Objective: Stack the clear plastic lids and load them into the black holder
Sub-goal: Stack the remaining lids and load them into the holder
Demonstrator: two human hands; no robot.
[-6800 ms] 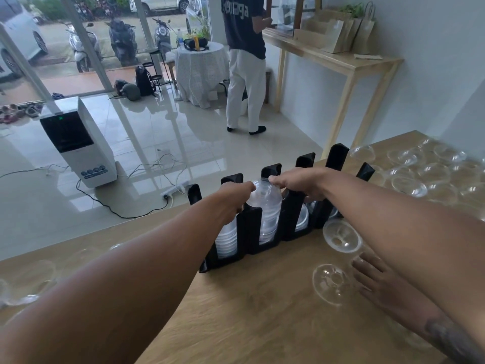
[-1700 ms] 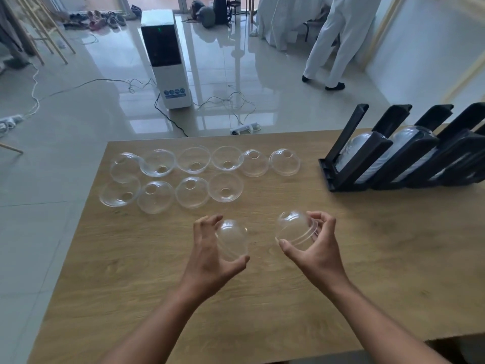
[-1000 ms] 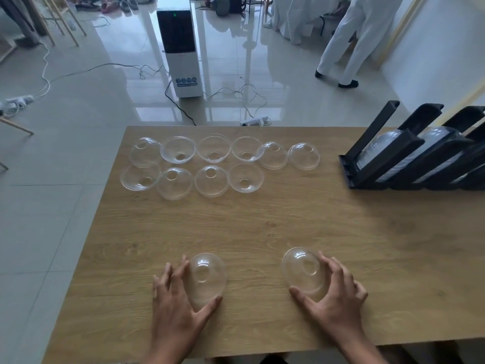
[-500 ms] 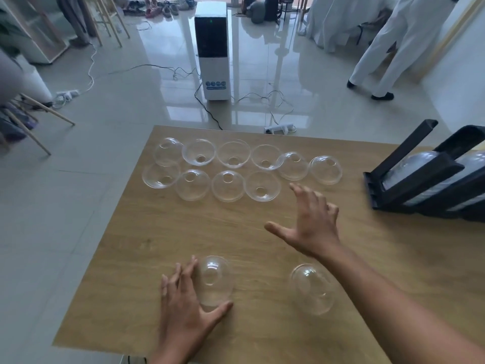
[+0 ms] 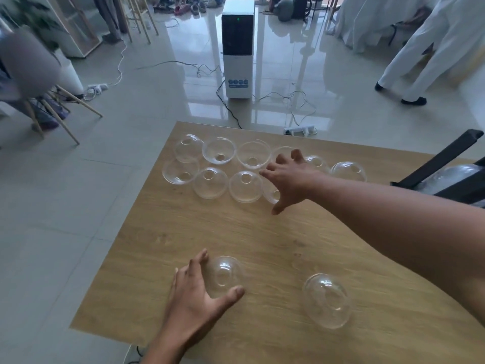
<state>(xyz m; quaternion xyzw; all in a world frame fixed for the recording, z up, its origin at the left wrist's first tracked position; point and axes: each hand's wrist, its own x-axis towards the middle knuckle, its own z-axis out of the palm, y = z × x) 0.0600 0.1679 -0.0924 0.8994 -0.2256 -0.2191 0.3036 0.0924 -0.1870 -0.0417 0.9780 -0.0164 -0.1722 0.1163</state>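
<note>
Currently the left hand (image 5: 195, 292) lies near the bench (image 5: 183, 232) front edge, fingers and thumb spread and curved around a dome lid (image 5: 224, 275) that sits on the wood; contact at thumb tip and fingertips, a loose cupping hold. To its right, well apart, a second lid (image 5: 326, 300) lies alone, tilted. Right hand (image 5: 290, 179) is stretched forward, fingers spread and relaxed, holding nothing, hovering over the right end of the lid rows (image 5: 217, 169); whether it touches a lid I cannot tell. Left of that hand two rows of lids sit rim to rim, the outermost close to the bench's left edge. Right of it, two more lids, then the black holder (image 5: 446, 177) at the frame edge, with lids stacked inside. Between the hands: open wood. Beyond the far edge, a white floor unit (image 5: 237, 48) and cables.
</note>
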